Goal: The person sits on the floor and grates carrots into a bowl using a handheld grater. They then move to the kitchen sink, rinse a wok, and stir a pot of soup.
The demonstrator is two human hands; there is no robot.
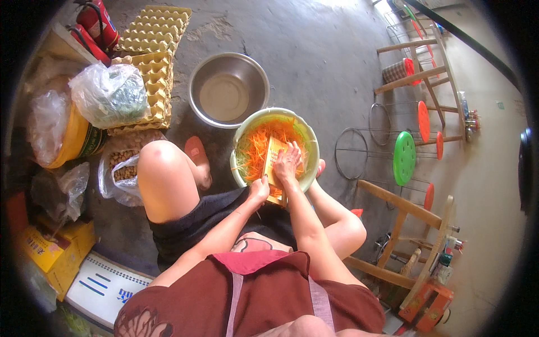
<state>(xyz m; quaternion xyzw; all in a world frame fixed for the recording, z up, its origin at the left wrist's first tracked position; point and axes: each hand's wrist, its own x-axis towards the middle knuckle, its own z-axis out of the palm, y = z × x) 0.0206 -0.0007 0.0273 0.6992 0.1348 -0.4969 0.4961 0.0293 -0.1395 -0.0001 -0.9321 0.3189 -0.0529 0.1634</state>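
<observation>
A pale green plastic basin [310, 122] stands between my legs, holding a heap of orange shreds [257, 141] that look like carrot. Paler green shreds [244, 163] show along its left side. Across the near part of the basin leans a yellowish wooden grater [276, 147], its far end resting over the shreds. My left hand [259, 191] grips the grater's left edge near its lower end. Flat over the grating face lies my right hand [288, 163], fingers pointing away from me. Whether a piece of vegetable is under that palm is hidden.
Beyond the basin sits a stainless steel bowl [225, 97]. At the left are egg trays [158, 80], a plastic bag of greens [111, 97], a yellow bucket [69, 145] and fire extinguishers [97, 25]. Wire-legged stools [404, 158] and wooden frames [404, 204] line the right.
</observation>
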